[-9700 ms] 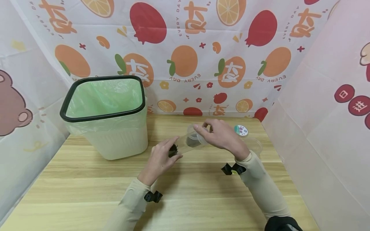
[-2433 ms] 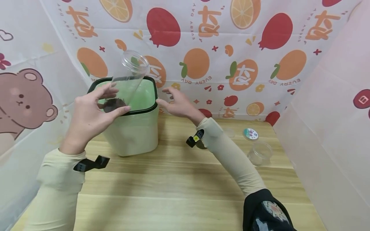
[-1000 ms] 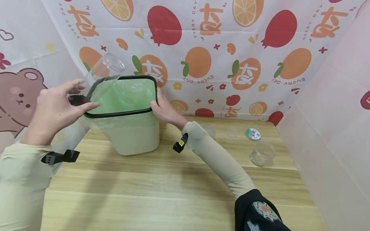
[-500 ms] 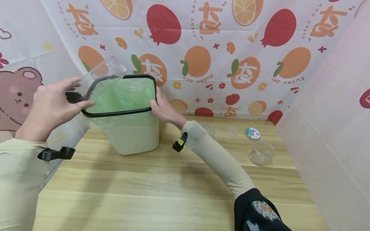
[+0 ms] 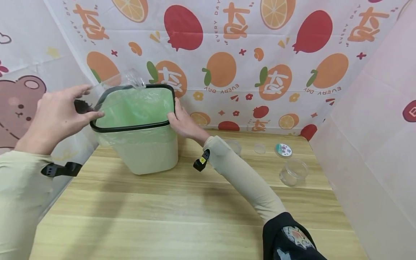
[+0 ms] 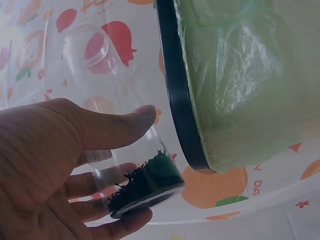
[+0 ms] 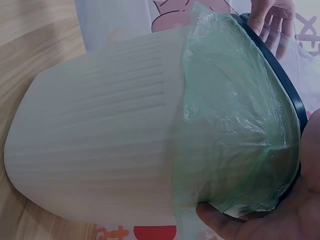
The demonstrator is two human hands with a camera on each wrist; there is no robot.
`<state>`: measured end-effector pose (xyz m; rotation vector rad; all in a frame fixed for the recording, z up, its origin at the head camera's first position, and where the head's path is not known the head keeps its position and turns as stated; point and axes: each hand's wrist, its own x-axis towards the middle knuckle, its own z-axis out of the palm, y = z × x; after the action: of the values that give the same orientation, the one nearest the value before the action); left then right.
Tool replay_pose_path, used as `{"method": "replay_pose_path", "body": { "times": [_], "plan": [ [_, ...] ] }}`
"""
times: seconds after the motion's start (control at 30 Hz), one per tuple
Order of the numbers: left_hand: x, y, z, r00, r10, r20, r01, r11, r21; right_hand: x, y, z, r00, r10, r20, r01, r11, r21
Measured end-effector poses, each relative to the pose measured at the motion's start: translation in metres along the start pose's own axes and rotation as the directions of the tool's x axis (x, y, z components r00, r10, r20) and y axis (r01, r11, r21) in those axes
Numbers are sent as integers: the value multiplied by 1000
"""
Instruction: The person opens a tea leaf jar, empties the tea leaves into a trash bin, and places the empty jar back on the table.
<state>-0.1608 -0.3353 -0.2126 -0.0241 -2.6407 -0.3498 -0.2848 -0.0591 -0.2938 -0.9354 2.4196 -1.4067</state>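
Note:
My left hand holds a clear plastic jar by its base end, thumb on the near side and fingers beneath. The jar tilts with its mouth to the right, over the left back rim of a trash bin. Dark dried shreds, like tea leaves, lie at the jar's bottom in the left wrist view. A green bag lines the bin under a black rim. My right hand grips the bin's right side at the rim, thumb outside; its other fingers are partly hidden.
On the wooden table to the right stand a clear cup, a patterned round lid and a small clear disc. Another clear round piece is partly behind my right forearm. Printed sheets wall the back and sides.
From the table, my left hand has brought the jar to the bin and lately tipped its mouth lower. My right hand left the jar and took hold of the bin's rim.

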Motion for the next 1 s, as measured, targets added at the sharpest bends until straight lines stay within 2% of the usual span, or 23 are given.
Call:
{"method": "replay_pose_path", "body": {
  "times": [0.37,0.57,1.0],
  "plan": [
    [8,0,-3,999,30,35,-32,998,62,0,0,1,1000,-1,-18,1,1000,2],
    [12,-2,-2,997,62,39,-65,996,56,0,0,1,1000,-11,-22,11,1000,7],
    [16,-9,0,995,92,47,-95,992,83,-1,-2,2,1000,7,-23,-7,1000,9]
  ]
}}
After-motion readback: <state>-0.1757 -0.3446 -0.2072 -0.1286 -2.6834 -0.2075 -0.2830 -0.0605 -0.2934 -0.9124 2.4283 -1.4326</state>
